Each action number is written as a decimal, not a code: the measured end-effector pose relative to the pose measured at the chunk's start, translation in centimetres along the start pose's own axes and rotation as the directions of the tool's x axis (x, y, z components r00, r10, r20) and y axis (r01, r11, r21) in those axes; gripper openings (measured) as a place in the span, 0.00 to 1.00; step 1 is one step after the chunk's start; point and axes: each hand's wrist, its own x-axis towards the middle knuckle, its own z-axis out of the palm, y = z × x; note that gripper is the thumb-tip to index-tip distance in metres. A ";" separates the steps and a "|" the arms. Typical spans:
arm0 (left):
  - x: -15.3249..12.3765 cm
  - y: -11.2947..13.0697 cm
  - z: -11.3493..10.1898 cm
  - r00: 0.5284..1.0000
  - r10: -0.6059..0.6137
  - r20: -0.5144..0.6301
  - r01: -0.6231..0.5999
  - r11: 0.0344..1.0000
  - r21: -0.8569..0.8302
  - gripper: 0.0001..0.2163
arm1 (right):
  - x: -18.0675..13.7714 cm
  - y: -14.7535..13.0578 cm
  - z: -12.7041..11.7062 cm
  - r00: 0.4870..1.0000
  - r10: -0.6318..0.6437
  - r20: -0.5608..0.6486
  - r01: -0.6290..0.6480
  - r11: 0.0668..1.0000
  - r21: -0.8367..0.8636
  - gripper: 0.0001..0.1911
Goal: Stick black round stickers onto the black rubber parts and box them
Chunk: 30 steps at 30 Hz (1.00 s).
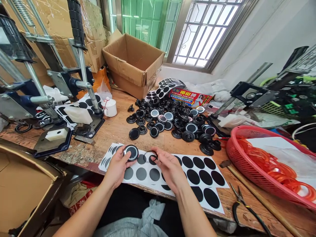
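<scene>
My left hand (118,167) is closed round a round black cap with a silver rim (131,152), held face up above the sticker sheets. My right hand (168,166) pinches a thin black ring or round sticker (151,155) right beside the cap. Both hands hover over white backing sheets of black round stickers (197,168) at the table's front edge; several circles on the left sheet look grey. Beyond them lies a pile of black caps (172,120).
Hand presses with black grips (81,79) stand at the left. An open cardboard box (133,64) sits at the back. A red basket (247,171) with orange rings is at the right, with pliers (240,200) and a wooden handle (259,199) before it. A white cup (110,107) stands near the presses.
</scene>
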 end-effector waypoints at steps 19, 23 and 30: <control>-4.7 1.5 2.2 0.987 -0.024 0.162 0.045 0.991 -0.125 0.21 | -1.7 -0.7 5.1 0.981 0.150 -0.120 -0.129 0.977 0.170 0.11; -4.9 1.5 2.1 0.982 -0.005 0.190 0.031 0.991 -0.131 0.20 | -1.8 -0.7 5.4 0.981 0.144 -0.127 -0.123 0.979 0.162 0.11; -5.2 1.7 1.9 0.982 -0.003 0.190 0.030 0.990 -0.139 0.19 | -1.7 -0.7 5.7 0.981 0.147 -0.127 -0.124 0.978 0.168 0.11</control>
